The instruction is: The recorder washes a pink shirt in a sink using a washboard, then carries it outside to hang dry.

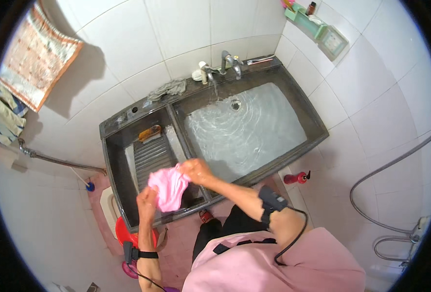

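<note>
A pink cloth (170, 188) is stretched between my hands above the near end of the washboard side of a dark stone sink (215, 199). My left hand (148, 199) grips its left edge, and my right hand (196, 171) grips its upper right corner, close to the divider. Below and beyond the cloth lie the ridged washboard (153, 157) and an amber-coloured bar or brush (150, 133). Water runs from the left metal tap (210, 73) into the large basin, where rippling water (248, 127) covers the bottom.
A crumpled grey cloth (168, 89) lies on the sink's back ledge, left of the taps. A second tap (232, 62) stands to the right. On the floor are a red basin (128, 233) at left and a red pump bottle (296, 178) at right. White tiled walls enclose the sink.
</note>
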Demonstrator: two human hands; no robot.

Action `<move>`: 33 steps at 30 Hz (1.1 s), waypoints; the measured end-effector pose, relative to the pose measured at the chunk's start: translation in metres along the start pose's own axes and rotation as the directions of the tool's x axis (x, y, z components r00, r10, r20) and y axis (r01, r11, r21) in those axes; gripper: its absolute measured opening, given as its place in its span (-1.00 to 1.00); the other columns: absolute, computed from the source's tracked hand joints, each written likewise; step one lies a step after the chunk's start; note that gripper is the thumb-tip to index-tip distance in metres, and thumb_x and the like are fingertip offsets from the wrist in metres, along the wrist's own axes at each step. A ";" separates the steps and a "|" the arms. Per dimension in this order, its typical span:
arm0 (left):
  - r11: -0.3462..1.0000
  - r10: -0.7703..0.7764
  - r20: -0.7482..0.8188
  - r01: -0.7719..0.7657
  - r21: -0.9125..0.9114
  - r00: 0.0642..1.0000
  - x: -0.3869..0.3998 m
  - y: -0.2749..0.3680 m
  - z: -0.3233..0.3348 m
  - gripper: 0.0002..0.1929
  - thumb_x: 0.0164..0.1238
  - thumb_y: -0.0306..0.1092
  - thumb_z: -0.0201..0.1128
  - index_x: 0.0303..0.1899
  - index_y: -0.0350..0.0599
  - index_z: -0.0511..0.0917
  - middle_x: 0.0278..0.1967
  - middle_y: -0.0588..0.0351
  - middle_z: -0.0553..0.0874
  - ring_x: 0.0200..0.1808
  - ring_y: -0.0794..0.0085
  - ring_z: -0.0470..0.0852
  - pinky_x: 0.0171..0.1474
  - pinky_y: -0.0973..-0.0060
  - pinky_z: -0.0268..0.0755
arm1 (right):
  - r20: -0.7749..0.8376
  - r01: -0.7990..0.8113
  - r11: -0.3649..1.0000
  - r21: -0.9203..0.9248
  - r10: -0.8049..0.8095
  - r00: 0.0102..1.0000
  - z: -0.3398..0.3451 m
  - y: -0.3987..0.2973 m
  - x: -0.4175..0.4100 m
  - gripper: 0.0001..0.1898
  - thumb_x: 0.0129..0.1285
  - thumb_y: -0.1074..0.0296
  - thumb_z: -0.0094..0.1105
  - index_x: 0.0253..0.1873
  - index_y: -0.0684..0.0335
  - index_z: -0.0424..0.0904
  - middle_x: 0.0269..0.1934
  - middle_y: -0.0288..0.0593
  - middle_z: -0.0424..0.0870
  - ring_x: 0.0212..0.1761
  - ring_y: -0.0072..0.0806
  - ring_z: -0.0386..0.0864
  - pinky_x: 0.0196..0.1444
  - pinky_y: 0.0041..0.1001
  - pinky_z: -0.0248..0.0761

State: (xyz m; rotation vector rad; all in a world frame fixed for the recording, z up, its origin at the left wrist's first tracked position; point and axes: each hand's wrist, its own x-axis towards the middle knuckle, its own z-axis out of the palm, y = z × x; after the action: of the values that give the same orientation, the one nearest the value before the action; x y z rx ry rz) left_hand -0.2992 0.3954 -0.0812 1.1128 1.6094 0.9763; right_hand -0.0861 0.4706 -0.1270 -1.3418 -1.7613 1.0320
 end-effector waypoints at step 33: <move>0.622 -0.281 0.460 -0.205 0.755 0.842 0.101 -0.032 0.284 -0.43 0.25 0.28 0.01 -0.16 -0.09 0.58 -0.23 -0.15 0.68 -0.11 -0.08 0.63 -0.06 0.00 0.38 | 0.311 0.222 0.571 -0.790 0.062 0.948 -0.326 0.236 0.093 -0.64 0.14 0.46 0.03 0.02 -0.09 0.59 0.09 -0.27 0.49 0.25 -0.23 0.29 0.19 0.05 0.10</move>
State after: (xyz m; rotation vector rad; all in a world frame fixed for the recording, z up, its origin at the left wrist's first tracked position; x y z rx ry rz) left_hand -0.0511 0.5120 -0.2106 1.7361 1.5587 -0.2060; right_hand 0.2781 0.6574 -0.1855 -1.6476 -2.7158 0.3135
